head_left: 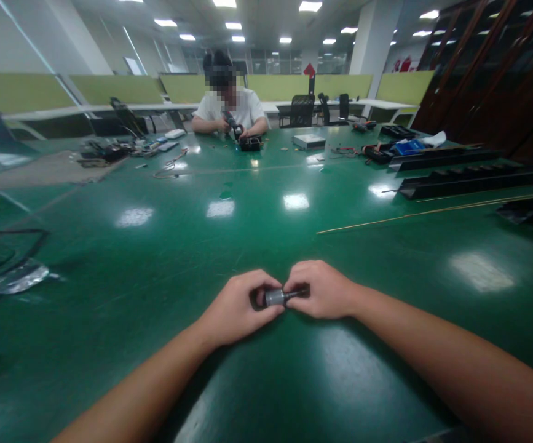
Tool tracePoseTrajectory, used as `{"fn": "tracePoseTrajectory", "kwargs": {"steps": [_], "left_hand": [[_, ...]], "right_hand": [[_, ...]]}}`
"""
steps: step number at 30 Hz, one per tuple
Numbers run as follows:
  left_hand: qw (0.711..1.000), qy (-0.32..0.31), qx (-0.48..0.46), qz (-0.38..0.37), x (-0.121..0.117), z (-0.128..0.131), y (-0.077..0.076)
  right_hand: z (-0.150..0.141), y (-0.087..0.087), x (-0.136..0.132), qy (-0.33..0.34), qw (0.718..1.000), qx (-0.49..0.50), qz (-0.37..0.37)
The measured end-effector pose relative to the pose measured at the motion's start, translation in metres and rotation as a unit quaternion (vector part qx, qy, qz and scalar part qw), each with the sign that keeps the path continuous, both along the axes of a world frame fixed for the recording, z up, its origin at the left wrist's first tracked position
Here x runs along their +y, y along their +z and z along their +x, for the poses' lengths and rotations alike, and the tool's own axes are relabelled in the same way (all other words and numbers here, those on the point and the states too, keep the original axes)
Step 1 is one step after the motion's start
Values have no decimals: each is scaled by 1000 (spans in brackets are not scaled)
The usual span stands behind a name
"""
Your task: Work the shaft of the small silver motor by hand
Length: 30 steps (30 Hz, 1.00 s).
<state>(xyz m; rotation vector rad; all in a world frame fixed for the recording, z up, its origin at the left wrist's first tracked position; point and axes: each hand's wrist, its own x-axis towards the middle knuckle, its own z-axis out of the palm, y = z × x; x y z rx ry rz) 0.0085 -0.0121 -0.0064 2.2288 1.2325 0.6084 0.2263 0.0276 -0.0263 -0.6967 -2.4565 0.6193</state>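
A small grey cylinder [274, 298] with a thin dark shaft [290, 295] is held between two hands, low over the green table [248, 246].

The cylinder is gripped between the thumb and fingers of the left hand [236, 309], while the shaft is pinched by the right hand [325, 289], by whose fingers its end is partly hidden. Thin yellowish rods [386, 220] are laid farther off, to the right.

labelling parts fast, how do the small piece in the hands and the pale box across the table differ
The small piece is rounded; the pale box is flat-sided. The small piece is held between left hand and right hand; the pale box rests on the table. Both have greyish surfaces.
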Motion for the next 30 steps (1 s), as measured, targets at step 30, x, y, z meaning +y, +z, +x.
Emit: {"fn": "tracePoseTrajectory", "kwargs": {"steps": [30], "left_hand": [[1000,-15,0,1,0,-1,-1]], "right_hand": [[4,2,-1,9,1000,-17,21]]}}
